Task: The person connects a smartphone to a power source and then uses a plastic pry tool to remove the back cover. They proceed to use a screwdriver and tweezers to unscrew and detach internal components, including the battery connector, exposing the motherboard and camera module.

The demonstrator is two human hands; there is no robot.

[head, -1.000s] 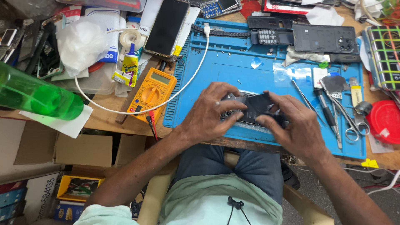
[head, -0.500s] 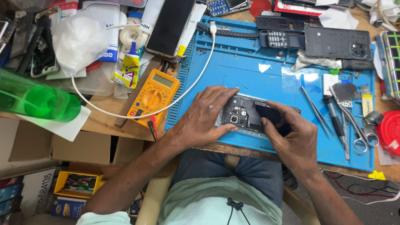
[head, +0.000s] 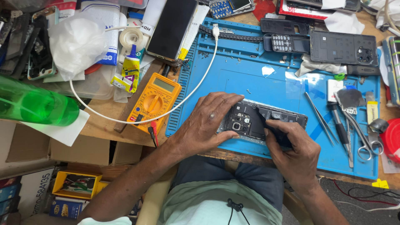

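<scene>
An opened phone (head: 266,121) with its back cover off lies on the blue work mat (head: 254,79), its circuit board and camera showing. My left hand (head: 208,123) presses down on the phone's left end and holds it steady. My right hand (head: 291,146) grips a dark flat tool (head: 268,125) whose tip rests on the phone's middle. Both forearms reach up from the lower edge of the view.
An orange multimeter (head: 155,100) and a white cable (head: 125,118) lie left of the mat. Tweezers (head: 320,118), a screwdriver and scissors (head: 358,133) sit at the right. A black phone (head: 171,27), a green bottle (head: 35,104), a glue tube, tape and phone covers crowd the back.
My right hand has slid off the phone toward its lower right, uncovering the board. The left hand stays on the left end. The camera has shifted slightly.
</scene>
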